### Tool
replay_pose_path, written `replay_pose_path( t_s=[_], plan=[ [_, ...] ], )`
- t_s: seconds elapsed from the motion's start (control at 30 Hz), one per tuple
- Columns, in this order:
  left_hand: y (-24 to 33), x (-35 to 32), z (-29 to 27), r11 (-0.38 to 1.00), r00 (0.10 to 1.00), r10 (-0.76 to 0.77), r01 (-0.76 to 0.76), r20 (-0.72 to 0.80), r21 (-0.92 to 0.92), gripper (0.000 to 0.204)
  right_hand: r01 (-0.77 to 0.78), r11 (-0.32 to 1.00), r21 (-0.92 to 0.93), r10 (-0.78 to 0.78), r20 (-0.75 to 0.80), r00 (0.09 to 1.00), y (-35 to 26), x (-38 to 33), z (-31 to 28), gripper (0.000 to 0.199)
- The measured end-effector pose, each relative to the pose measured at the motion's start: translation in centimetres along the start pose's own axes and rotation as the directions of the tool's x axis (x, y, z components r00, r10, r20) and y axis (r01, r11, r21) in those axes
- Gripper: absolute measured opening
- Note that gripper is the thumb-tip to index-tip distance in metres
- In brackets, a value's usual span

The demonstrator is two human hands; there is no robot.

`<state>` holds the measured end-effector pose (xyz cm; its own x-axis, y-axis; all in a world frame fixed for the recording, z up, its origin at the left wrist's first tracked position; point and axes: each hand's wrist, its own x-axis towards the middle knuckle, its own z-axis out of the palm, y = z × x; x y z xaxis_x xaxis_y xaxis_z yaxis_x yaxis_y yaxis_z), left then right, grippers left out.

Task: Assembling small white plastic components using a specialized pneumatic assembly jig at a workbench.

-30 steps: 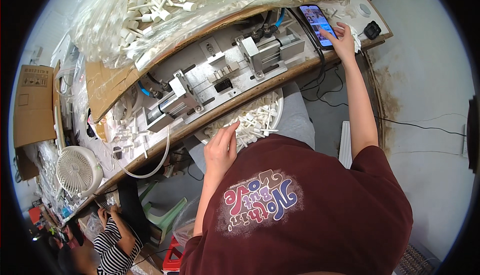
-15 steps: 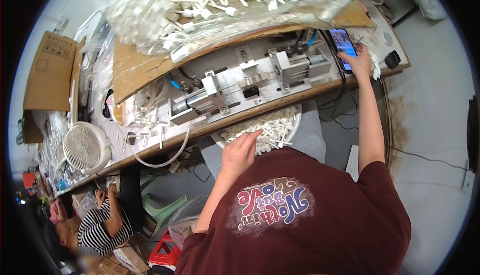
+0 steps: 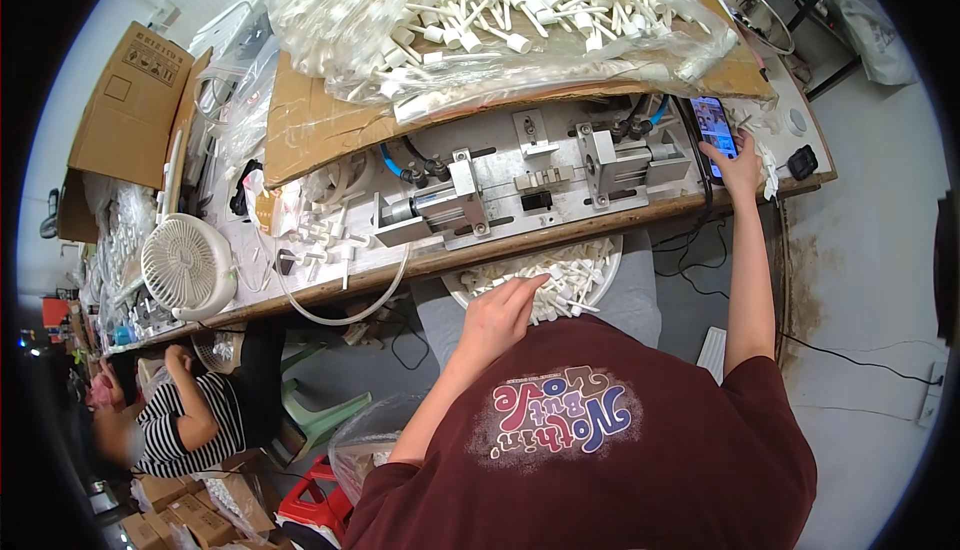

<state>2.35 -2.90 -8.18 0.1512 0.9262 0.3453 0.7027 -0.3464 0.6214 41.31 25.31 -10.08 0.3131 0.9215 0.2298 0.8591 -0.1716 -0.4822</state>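
My left hand [image 3: 492,322] rests loose-fingered on white plastic parts [image 3: 565,280] in the bowl [image 3: 612,268], centre frame; right hand [image 3: 742,168] taps the phone [image 3: 714,126], nothing clamped.

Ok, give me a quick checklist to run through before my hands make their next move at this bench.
1. Left hand in the bowl of white plastic parts: ok, fingers rest on the pile.
2. A part actually pinched in that hand: cannot tell, fingertips blend into the pile.
3. Right hand free for work: not ok, it is on the phone at the bench's right end.
4. Metal fixture clear of hands: ok, neither hand is on it.
5. A part loaded in the fixture: cannot tell, too small.
6. Supply bag of white parts within view: ok, lying on cardboard behind the fixture.
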Motion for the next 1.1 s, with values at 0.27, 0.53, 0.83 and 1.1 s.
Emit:
replay_pose_path(
  t_s=[0.27, 0.53, 0.83, 1.1],
  plan=[
    [0.0, -0.2, 0.0, 1.000, 1.000, 0.019, -0.019, 0.004, 0.016, 0.037, 0.348, 0.902, 0.254, -0.183, -0.506, 0.843, -6.6, -3.0, -2.8, 0.051],
    [0.7, 0.5, -0.2, 0.999, 0.999, 0.037, -0.037, -0.016, -0.005, 0.037, 0.685, 0.466, 0.560, -0.656, -0.301, 0.692, -27.7, -5.7, -5.6, 0.025],
    [0.5, -0.9, -0.4, 1.000, 0.999, -0.018, 0.019, -0.032, 0.013, 0.038, 0.808, 0.586, 0.065, -0.810, 0.053, 0.584, -40.0, -4.7, 1.2, 0.070],
    [0.4, -1.1, -0.7, 0.999, 0.998, -0.038, 0.038, -0.043, 0.012, 0.038, 0.777, 0.605, 0.174, -0.796, 0.127, 0.591, -38.2, -4.3, 2.5, 0.041]
  ],
)
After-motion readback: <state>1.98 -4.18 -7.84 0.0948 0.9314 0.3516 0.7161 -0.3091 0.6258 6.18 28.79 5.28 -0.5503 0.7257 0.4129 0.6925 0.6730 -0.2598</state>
